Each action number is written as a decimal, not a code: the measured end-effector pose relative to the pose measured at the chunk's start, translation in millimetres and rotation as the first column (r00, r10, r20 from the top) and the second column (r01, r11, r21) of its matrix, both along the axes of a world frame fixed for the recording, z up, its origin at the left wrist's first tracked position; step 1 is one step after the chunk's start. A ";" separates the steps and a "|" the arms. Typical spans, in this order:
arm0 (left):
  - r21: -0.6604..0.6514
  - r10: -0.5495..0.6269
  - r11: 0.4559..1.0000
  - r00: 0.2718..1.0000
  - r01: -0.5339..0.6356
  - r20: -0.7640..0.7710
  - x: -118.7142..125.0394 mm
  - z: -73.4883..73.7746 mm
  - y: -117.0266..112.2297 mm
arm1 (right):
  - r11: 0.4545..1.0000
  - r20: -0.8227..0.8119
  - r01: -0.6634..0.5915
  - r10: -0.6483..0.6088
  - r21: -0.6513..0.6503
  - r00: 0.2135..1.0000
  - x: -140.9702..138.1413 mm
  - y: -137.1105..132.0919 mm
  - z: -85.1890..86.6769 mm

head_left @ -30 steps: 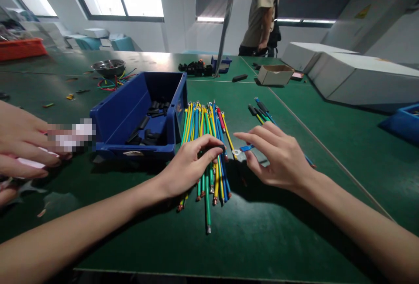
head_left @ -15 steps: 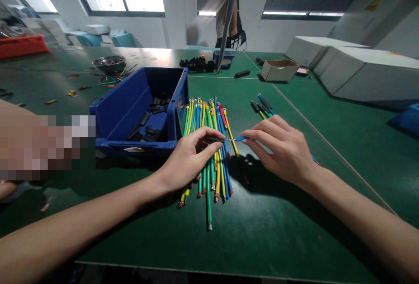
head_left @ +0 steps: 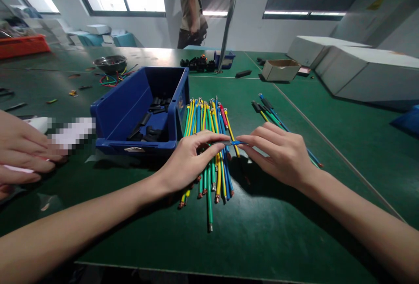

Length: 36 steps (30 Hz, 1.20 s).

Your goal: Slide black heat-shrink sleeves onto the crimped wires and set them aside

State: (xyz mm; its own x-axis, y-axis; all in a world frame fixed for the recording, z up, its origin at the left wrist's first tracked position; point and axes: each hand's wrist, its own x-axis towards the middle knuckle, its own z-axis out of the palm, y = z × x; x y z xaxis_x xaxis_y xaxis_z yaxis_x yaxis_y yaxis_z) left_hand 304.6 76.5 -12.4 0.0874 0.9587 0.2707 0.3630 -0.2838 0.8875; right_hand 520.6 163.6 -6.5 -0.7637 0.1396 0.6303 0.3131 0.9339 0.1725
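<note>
Between thumb and fingers, my left hand (head_left: 193, 155) pinches a short black sleeve (head_left: 225, 143). My right hand (head_left: 278, 150) pinches a blue cable (head_left: 235, 143), whose end meets the mouth of the sleeve; its metal tip is out of sight. Under my hands lies a bundle of cut cables (head_left: 209, 174) in green, yellow and blue, many with ring lugs at the far end and bare copper at the near end. Beyond my right hand, several cables with black sleeves (head_left: 266, 105) lie on the table, partly hidden by that hand.
A blue bin (head_left: 131, 145) holding black sleeves stands left of the bundle. Another person's hand (head_left: 22, 148) is at the far left. Farther back are a metal bowl (head_left: 109, 64), a small carton (head_left: 280, 71) and white boxes (head_left: 369, 72). A person (head_left: 190, 8) stands behind the table.
My hands have come closer together; the lug end of the blue cable, visible before, has gone into the black sleeve. The person behind has moved left. The other person's hand has shifted.
</note>
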 end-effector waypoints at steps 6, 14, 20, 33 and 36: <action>-0.001 -0.018 1.000 1.000 0.018 0.002 1.0 2.3 -0.7 | 0.994 0.020 -0.075 0.076 -0.082 0.997 1.5 -0.7 -0.4; -0.072 -0.049 0.996 0.998 0.051 0.037 2.4 -0.4 -2.4 | 0.984 -0.001 -0.105 0.106 -0.144 0.994 -4.8 -9.7 -0.7; -0.075 -0.014 0.997 0.995 0.021 0.096 3.2 -2.9 -1.2 | 0.988 -0.061 -0.089 0.082 -0.129 0.995 -7.9 -11.4 -3.8; -0.095 -0.028 0.995 0.998 0.022 -0.065 0.6 4.4 -4.1 | 0.981 -0.171 -0.118 0.091 -0.153 0.981 -8.2 -10.8 -1.4; -0.113 -0.071 0.991 0.996 0.065 -0.055 0.3 5.8 -3.9 | 0.976 -0.153 -0.129 0.102 -0.176 0.983 -7.3 -10.3 -1.4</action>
State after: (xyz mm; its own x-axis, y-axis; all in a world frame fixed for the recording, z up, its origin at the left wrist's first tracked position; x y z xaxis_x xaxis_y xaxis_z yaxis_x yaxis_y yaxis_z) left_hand 304.9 72.7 -6.7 0.1658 0.9738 0.1554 0.3986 -0.2103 0.8927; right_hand 513.3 153.2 -7.9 -0.6856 0.1801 0.7053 0.2101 0.9766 -0.0452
